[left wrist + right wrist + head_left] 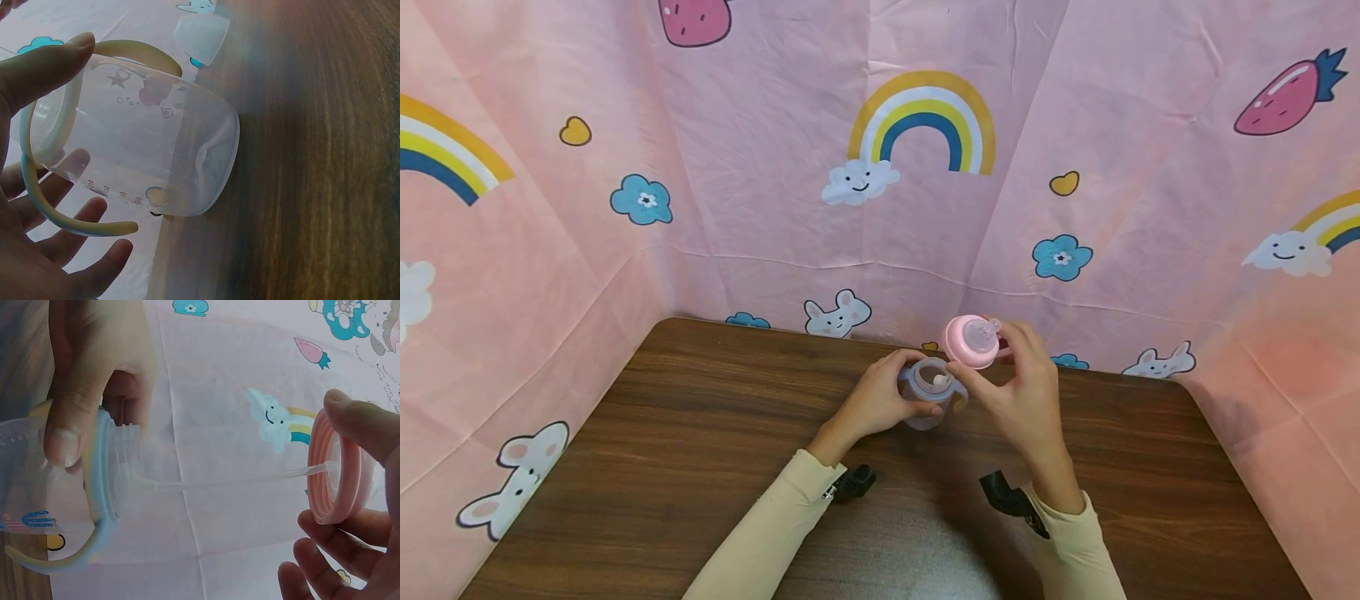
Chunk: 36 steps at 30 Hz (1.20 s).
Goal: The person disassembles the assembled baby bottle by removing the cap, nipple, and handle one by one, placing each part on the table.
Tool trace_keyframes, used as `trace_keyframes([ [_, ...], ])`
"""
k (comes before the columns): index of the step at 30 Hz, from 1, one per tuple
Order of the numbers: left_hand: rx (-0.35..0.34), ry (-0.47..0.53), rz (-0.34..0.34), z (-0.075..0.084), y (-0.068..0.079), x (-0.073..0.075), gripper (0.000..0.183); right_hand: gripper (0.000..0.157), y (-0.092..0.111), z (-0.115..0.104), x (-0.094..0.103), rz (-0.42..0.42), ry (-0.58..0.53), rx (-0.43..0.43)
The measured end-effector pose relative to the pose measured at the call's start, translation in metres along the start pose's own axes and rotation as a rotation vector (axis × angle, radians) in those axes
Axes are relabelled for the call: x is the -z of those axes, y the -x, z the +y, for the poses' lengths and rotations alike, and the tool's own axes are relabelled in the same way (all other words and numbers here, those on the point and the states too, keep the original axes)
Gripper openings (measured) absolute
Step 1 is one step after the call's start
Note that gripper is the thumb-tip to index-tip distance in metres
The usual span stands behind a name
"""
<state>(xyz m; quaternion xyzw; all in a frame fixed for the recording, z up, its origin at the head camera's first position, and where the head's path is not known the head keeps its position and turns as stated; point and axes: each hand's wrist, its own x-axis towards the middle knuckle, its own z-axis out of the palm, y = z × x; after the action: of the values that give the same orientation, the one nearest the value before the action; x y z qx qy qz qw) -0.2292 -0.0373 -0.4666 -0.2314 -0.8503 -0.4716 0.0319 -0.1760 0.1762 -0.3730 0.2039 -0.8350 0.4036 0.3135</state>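
My left hand [874, 402] grips a clear plastic baby bottle [150, 137] near its open neck, thumb on one side and fingers on the other. A blue-and-yellow two-armed handle ring [100, 469] sits around the neck. Printed figures and measuring marks show on the bottle's wall. Just above and to the right, my right hand [1026, 400] holds a pink screw lid [958, 343] with a clear nipple [992, 327], between thumb and fingers. From the lid's threaded underside a thin clear straw [244, 479] runs into the bottle's neck. Lid and bottle are apart, joined only by this straw.
Under the hands is a dark brown wood-grain table [715, 467]. A pink cloth [760, 167] printed with rainbows, rabbits and strawberries hangs behind it and along both sides. Small black wrist cameras [855, 482] are mounted at both sleeves.
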Motion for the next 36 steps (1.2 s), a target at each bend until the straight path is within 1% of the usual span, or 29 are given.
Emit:
trace_keyframes([
  [13, 0.016, 0.007, -0.009, -0.001, -0.001, 0.000, 0.083, 0.071, 0.000, 0.000, 0.007, 0.013, -0.021, -0.013],
  [22, 0.025, 0.019, -0.014, 0.001, 0.001, 0.001, 0.082, 0.070, -0.002, -0.001, 0.012, 0.039, -0.020, 0.011],
  [36, 0.037, 0.021, -0.014, 0.002, 0.000, 0.001, 0.081, 0.068, -0.001, 0.000, 0.018, 0.042, -0.013, -0.030],
])
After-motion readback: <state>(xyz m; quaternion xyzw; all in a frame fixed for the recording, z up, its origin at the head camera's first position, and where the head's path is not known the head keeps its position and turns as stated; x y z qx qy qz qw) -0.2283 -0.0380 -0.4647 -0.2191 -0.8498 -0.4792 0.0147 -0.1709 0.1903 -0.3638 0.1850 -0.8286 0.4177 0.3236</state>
